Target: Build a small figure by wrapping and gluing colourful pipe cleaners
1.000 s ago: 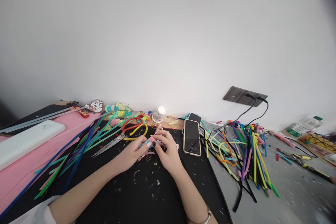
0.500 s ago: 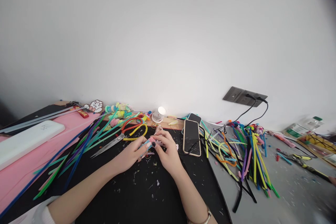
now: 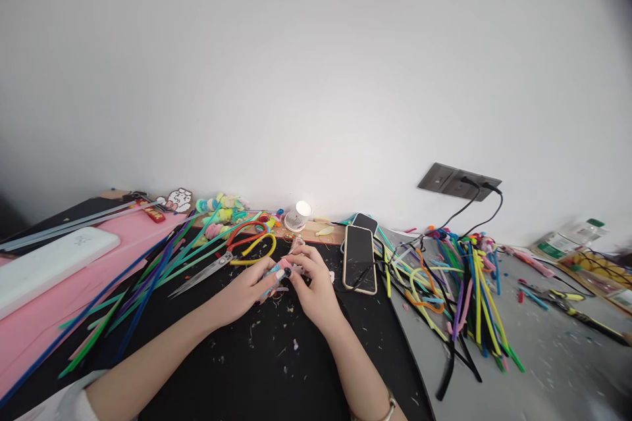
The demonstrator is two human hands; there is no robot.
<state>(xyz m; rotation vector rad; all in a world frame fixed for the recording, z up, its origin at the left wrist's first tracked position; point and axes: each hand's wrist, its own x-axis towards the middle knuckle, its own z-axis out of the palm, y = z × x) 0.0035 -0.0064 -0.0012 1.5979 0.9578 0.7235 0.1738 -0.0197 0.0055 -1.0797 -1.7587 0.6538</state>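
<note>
Over the black mat, my left hand and my right hand meet with fingers bent around a small pink-and-blue fuzzy piece. It looks like pipe cleaner work; the fingers hide much of its shape. Both thumbs and fingertips press on it from either side. Left of the hands lie open-bladed scissors with red and yellow wrapped handles. A white paper cup, bright inside, stands just behind the hands.
Two phones, the nearer one pale-cased, lie to the right. Beyond them spreads a pile of colored pipe cleaners, with pliers farther right. More pipe cleaners and a white box are on the left. Cables run from a wall socket.
The whole view has shifted very slightly. Both hands keep their hold on the pink-and-blue piece, with only slight finger movement.
</note>
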